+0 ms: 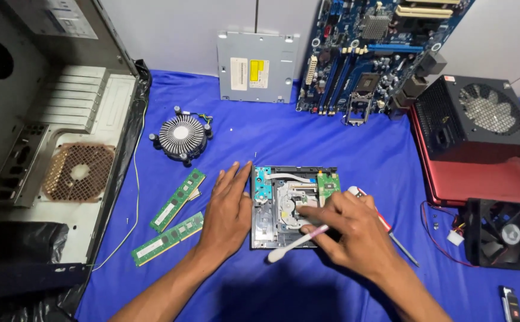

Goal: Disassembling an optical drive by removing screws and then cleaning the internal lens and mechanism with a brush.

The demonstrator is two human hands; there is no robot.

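The right hand [355,229] pinches a cotton swab [297,242] over the opened optical drive [286,206], which lies on the blue cloth [260,143] at the table's middle. The left hand [227,209] lies flat, fingers straight, on the drive's left edge. I think hard pressing could bend the thin metal parts or leave fibres. A screwdriver [385,225] lies just beside the drive.

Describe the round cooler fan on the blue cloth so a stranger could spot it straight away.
Start at the open computer case lying along the left edge of the blue cloth. Just right of it, above the two green memory sticks, sits the cooler fan. It alone is round, with silver fins radiating from a pale centre and black feet around its rim.
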